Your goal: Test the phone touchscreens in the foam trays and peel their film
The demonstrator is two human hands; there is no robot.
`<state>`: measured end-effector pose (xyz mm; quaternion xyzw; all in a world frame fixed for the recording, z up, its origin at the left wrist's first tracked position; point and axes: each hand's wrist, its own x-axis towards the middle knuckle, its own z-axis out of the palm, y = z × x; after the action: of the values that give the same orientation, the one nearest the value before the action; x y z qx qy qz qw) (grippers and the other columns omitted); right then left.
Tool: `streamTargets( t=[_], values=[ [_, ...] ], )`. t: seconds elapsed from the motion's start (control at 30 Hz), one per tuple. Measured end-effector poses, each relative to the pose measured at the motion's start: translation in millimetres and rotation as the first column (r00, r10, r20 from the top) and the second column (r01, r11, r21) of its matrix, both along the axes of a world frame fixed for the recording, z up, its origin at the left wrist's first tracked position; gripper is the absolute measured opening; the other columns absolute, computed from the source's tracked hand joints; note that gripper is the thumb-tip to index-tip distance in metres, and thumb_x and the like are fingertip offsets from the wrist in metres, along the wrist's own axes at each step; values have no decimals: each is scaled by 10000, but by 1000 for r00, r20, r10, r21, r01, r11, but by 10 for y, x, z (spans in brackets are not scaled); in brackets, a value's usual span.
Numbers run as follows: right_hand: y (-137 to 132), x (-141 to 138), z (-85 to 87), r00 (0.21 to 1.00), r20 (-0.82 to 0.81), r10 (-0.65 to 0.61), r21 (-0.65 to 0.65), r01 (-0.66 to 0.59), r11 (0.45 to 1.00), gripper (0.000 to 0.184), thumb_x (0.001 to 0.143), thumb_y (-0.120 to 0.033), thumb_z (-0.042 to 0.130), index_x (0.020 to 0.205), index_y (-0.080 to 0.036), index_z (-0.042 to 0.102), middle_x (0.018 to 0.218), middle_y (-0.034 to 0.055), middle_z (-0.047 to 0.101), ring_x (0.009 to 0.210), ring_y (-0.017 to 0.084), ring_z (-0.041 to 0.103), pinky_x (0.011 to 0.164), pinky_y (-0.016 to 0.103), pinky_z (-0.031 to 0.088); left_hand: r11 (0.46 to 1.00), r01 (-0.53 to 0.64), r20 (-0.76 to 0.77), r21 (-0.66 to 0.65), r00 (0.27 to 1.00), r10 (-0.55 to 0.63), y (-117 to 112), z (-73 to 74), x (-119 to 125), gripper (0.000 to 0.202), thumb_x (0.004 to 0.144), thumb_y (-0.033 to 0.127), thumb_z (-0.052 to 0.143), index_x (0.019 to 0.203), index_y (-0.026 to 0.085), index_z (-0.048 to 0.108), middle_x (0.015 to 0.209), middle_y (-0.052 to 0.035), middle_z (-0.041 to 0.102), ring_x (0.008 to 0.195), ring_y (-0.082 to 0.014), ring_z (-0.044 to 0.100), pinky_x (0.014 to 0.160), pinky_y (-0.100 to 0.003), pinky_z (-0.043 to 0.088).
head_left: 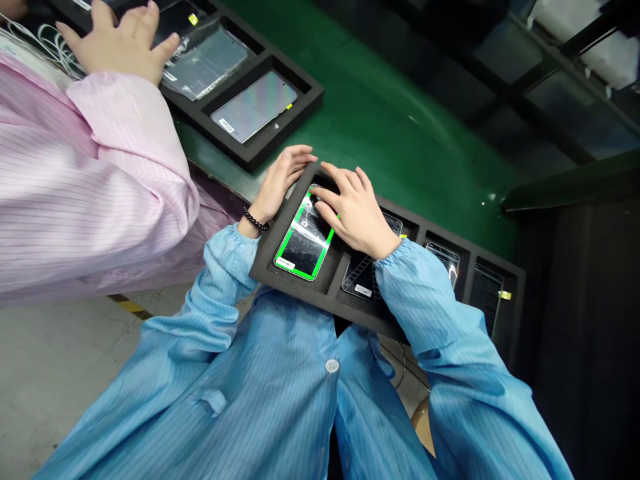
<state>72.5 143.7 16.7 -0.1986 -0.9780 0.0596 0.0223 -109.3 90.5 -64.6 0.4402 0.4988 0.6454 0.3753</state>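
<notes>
A black foam tray (310, 288) with several slots rests against my lap at the edge of the green belt. In its leftmost slot lies a phone with a green border (303, 241), wrapped in clear film. My right hand (353, 209) lies over the phone's top end, fingers stretched out and pressing on the film. My left hand (281, 180) curls round the tray's far left corner, a black bead bracelet (255, 220) on its wrist. Other slots hold more film-covered phones (364, 277).
A green conveyor belt (400, 127) runs past. A second black tray (270, 143) with a phone (255, 107) and clear bags sits up the belt. A co-worker in a pink coat (75, 180) has a hand (120, 41) on that tray. Grey floor lies lower left.
</notes>
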Motion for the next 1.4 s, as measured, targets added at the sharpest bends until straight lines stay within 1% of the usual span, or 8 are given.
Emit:
streamTargets(
  t=[0.2,0.37,0.57,0.7,0.9,1.13,1.3,1.4],
  values=[
    [-58,24,-5,991,-9,133,-37,-133,990,389,1060,-373,406,1291,-218,678,1608,128,422,1444,297,420,1251,597,215,1000,6,21,15,1000,-6,-7,26,12,621,986,716,315,1254,221,577,1292,-90,673,1295,-211,603,1144,-384,467],
    [-127,29,-2,992,-44,115,-34,-116,993,382,1047,-368,437,1267,-186,691,1602,163,425,1427,329,437,1233,625,234,1000,3,13,8,1000,-3,-13,45,21,619,988,713,303,1257,224,571,1299,-89,668,1299,-210,599,1149,-383,457],
    [-500,108,-1,934,-103,343,-41,-348,936,363,1045,-349,435,1191,-170,714,1572,174,471,1369,303,506,1223,620,265,1000,3,-18,-21,1000,-3,-2,37,4,646,989,722,256,1271,221,549,1308,-92,661,1312,-209,589,1156,-383,441],
    [-696,154,-11,907,-122,404,-73,-414,907,334,1031,-330,464,1198,-169,704,1563,176,484,1365,297,515,1224,623,270,1000,7,-15,-10,1000,-7,0,32,1,647,985,728,265,1268,219,548,1310,-97,659,1307,-210,592,1150,-382,444],
    [-663,171,22,914,-96,394,-103,-403,909,343,1027,-324,467,1235,-183,700,1572,171,474,1375,306,511,1228,616,270,1000,-10,-15,-18,1000,10,13,33,-1,651,978,738,269,1254,228,565,1307,-95,664,1291,-212,603,1139,-388,455],
    [-397,132,0,991,-15,130,-17,-130,991,417,1050,-375,420,1352,-173,624,1624,178,389,1429,325,440,1225,620,255,999,-21,-33,-32,999,20,9,44,-1,655,971,745,276,1252,236,577,1309,-92,667,1296,-212,601,1129,-377,466],
    [-422,131,17,952,-28,304,-50,-305,951,401,1058,-353,390,1292,-194,674,1601,172,427,1393,311,485,1220,611,269,999,-15,-33,-35,999,13,3,49,1,648,987,722,254,1259,226,570,1309,-95,662,1305,-209,592,1144,-379,451],
    [-501,131,23,943,-59,327,-63,-331,942,386,1053,-347,407,1262,-195,693,1593,182,437,1387,312,492,1213,621,277,1000,5,-20,-16,1000,-5,8,30,-13,621,998,699,262,1260,225,566,1312,-97,656,1308,-211,588,1147,-378,447]
  ],
)
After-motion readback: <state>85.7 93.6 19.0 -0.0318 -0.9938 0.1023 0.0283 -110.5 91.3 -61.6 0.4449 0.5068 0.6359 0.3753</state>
